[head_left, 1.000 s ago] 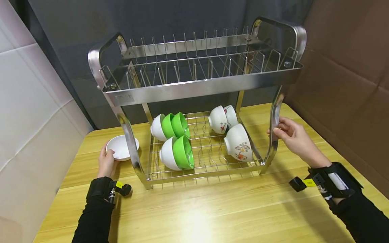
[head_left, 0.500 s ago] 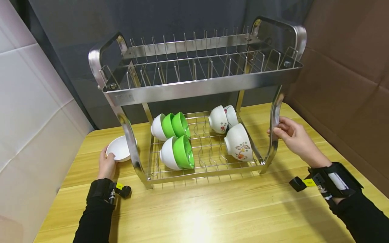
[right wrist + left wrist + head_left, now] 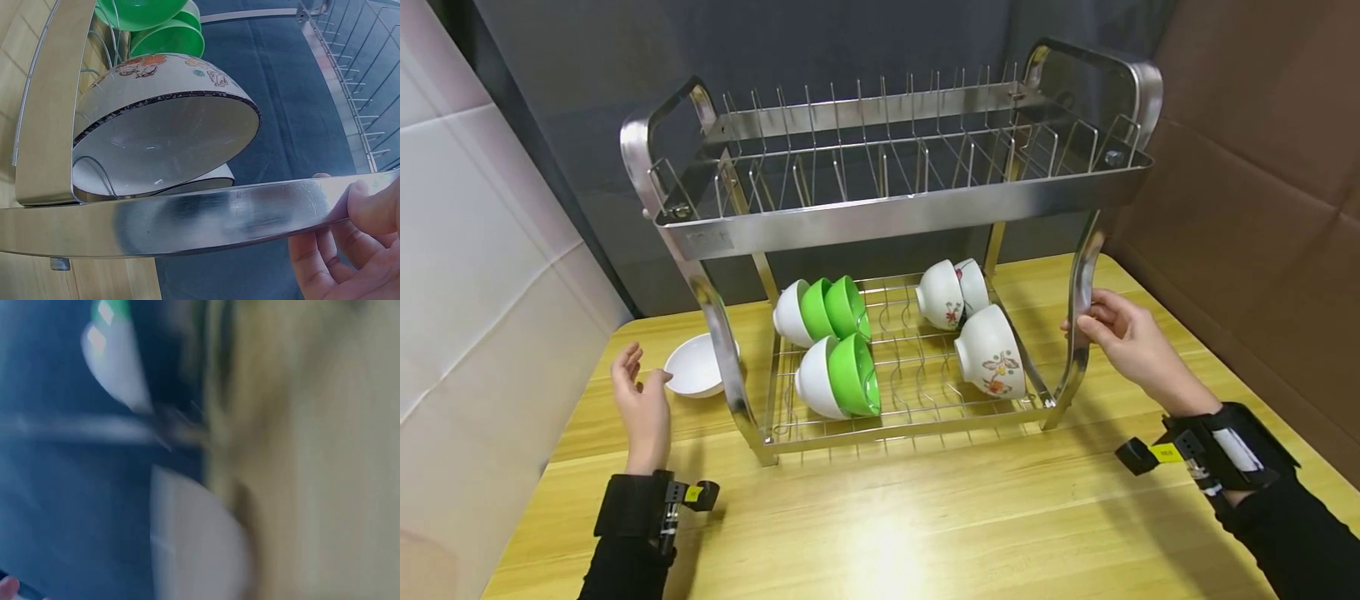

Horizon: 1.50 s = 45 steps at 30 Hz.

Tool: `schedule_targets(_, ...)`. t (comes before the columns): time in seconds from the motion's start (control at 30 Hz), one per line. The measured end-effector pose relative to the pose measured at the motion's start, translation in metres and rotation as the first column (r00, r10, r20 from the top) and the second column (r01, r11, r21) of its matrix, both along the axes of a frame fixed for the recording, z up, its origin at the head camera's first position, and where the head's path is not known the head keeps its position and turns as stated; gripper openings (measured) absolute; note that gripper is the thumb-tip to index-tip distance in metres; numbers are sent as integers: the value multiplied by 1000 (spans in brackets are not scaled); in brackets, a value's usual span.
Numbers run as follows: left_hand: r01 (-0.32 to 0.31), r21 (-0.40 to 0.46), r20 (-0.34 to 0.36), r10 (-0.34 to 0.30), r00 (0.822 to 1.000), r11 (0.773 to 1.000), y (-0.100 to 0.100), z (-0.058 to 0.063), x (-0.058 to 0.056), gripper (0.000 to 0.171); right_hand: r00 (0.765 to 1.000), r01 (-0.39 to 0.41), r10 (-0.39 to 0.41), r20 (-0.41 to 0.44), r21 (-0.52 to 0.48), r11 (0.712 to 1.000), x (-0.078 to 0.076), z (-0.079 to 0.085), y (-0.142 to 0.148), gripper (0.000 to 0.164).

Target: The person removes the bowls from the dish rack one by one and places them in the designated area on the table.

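While the right hand (image 3: 1123,340) pinches the right front post (image 3: 1081,279) of the dish rack (image 3: 917,218) between thumb and fingers, the left hand (image 3: 643,410) holds nothing, fingers loosely bent, thumb apart. White bowl (image 3: 695,365) sits upright on the table (image 3: 970,508), just beside the left front post (image 3: 720,337); thumb contact unclear. Green bowls (image 3: 847,373) and patterned bowls (image 3: 988,354) lie tilted on the lower tier (image 3: 902,431).

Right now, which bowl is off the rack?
The white bowl by the left hand: it sits upright on the table, while the other bowls lie tipped on the lower shelf of the rack.
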<state>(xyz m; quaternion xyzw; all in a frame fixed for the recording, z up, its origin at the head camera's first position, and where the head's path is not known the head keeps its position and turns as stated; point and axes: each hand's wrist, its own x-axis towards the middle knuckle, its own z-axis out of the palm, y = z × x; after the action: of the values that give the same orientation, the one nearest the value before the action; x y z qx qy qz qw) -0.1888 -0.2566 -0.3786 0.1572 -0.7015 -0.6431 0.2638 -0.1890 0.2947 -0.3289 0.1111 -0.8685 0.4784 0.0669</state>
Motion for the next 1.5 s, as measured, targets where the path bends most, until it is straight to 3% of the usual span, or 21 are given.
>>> schedule_targets(0.07, -50, -24, -123, 47, 991, 998, 17, 12, 15, 56, 1000, 0, 0, 3, 3, 1000, 0, 0, 0, 44)
schedule_targets(0.1, -76, -47, -195, 65, 979, 996, 26, 18, 21, 52, 1000, 0, 0, 6, 6, 1000, 0, 0, 0, 44)
schedule_targets(0.17, -132, -128, -342, 81, 936, 983, 44, 28, 33, 46, 1000, 2, -2, 11, 7, 1000, 0, 0, 0, 44)
schedule_targets(0.2, -163, -177, -420, 75, 904, 971, 52, 31, 37, 44, 1000, 3, -3, 12, 10, 1000, 0, 0, 0, 44)
schedule_targets(0.3, -226, -325, -580, -5, 815, 918, 76, 37, 45, 44, 1000, 5, -5, 16, 9, 1000, 0, 0, 0, 45)
schedule_targets(0.37, -221, -423, -601, -90, 794, 879, 90, 38, 47, 45, 1000, 6, -6, 13, 10, 1000, 0, 0, 0, 44)
schedule_targets(0.4, -198, -469, -590, -139, 795, 860, 96, 37, 47, 44, 1000, 8, -8, 11, 11, 1000, 0, 0, 0, 44)
schedule_targets(0.47, -105, -562, -506, -241, 828, 821, 107, 33, 45, 44, 1000, 10, -10, 4, 14, 1000, 0, -1, -1, 44)
schedule_targets(0.57, 90, -650, -282, -349, 894, 755, 122, 24, 36, 48, 1000, 15, -14, -12, 17, 1000, 0, -1, 0, 43)
schedule_targets(0.63, 226, -651, -98, -375, 922, 725, 130, 17, 28, 52, 1000, 11, -11, -25, 12, 1000, 0, -2, 1, 43)
schedule_targets(0.73, 346, -607, 110, -355, 928, 715, 138, 5, 19, 58, 999, 2, -2, -42, 4, 1000, -1, -3, 1, 41)
schedule_targets(0.8, 370, -585, 172, -335, 926, 722, 141, -3, 15, 61, 999, -4, 4, -50, 1, 1000, -1, -3, 0, 41)
schedule_targets(0.93, 376, -574, 213, -310, 926, 727, 146, -15, 14, 65, 998, -8, 8, -62, 0, 1000, 0, -4, 0, 41)
schedule_targets(1.17, 386, -572, 224, -314, 922, 724, 149, -19, 13, 66, 997, -3, 3, -76, 0, 1000, 3, -5, 2, 41)
schedule_targets(1.5, 286, -622, 135, -260, 956, 729, 151, -22, 12, 62, 997, 2, -2, -73, 5, 1000, 3, -5, -1, 41)
